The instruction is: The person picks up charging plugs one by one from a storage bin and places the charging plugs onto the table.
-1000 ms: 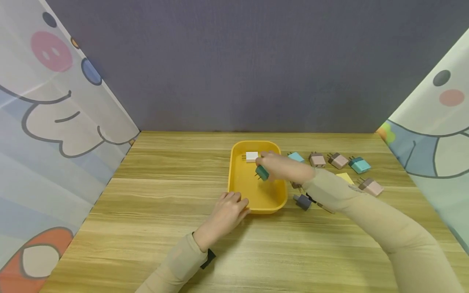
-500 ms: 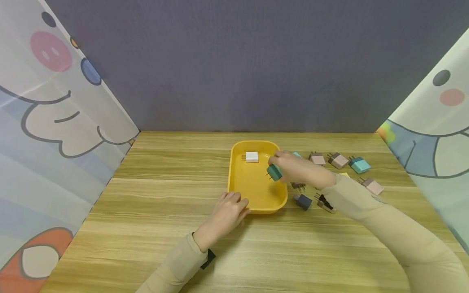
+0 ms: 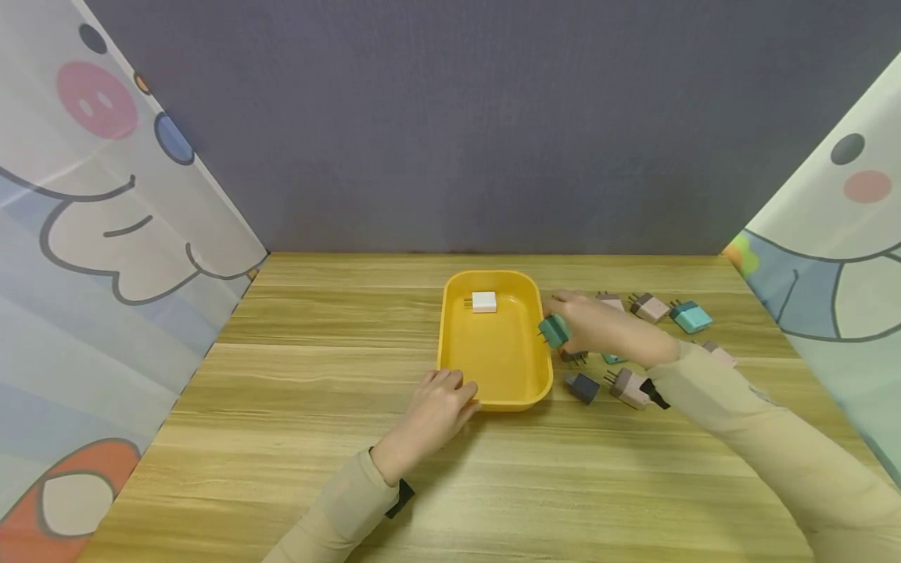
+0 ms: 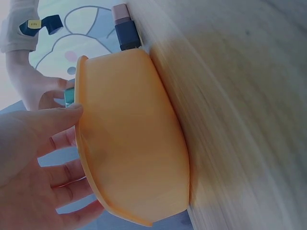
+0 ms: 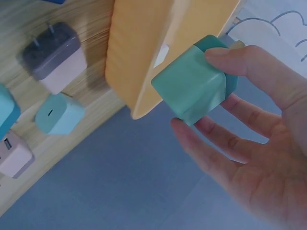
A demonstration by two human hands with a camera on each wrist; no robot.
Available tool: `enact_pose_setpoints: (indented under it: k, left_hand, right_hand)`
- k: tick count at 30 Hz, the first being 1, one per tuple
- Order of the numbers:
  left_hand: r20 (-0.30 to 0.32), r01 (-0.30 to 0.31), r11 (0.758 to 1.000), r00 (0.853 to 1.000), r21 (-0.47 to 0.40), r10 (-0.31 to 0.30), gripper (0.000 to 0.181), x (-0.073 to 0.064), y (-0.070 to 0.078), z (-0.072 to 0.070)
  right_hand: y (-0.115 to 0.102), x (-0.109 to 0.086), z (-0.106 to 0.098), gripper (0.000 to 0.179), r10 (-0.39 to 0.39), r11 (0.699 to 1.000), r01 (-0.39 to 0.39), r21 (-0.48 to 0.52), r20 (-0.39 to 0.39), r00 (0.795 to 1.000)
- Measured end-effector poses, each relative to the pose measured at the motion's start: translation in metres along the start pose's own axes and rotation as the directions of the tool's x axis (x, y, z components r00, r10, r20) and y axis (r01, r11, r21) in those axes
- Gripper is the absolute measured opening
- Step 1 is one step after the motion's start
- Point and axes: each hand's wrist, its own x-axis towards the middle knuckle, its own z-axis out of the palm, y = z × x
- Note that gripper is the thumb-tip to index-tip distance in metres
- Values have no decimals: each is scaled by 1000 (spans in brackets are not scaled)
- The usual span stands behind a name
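A yellow plastic tray (image 3: 493, 360) stands on the wooden table, with one white charger plug (image 3: 484, 302) lying inside near its far end. My left hand (image 3: 436, 407) holds the tray's near left corner. In the left wrist view the thumb (image 4: 57, 117) is on the rim and the other fingers are beyond it. Over the tray's right rim, my right hand (image 3: 598, 324) pinches a green charger plug (image 3: 554, 331), its prongs pointing left and down. The right wrist view shows this green plug (image 5: 192, 84) raised between thumb and fingers, partly covered by the thumb.
Several charger plugs lie right of the tray, among them a dark one (image 3: 583, 389), a pinkish one (image 3: 629, 389) and a turquoise one (image 3: 691, 316). My right arm covers part of this group. A grey wall (image 3: 493, 133) closes off the back, with printed curtains at both sides.
My right hand has moved right, from above the tray's inside to its right rim, carrying the green charger plug. My left hand and the tray have stayed in place.
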Motion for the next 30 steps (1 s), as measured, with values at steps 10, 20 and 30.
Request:
enact_pose_setpoints:
  k: [10, 20, 30]
  left_hand:
    - [4, 3, 1000, 1000, -4, -3, 12, 0, 0, 0]
    - [4, 7, 1000, 1000, -5, -7, 12, -1, 0, 1]
    - [2, 3, 1000, 1000, 1, -3, 12, 0, -1, 1]
  right_hand:
    - [11, -12, -2, 48, 55, 998, -55, -36, -12, 998]
    - [24, -27, -4, 47, 78, 997, -78, 18, -13, 997]
    - [36, -43, -1, 48, 118, 993, -118, -5, -13, 993]
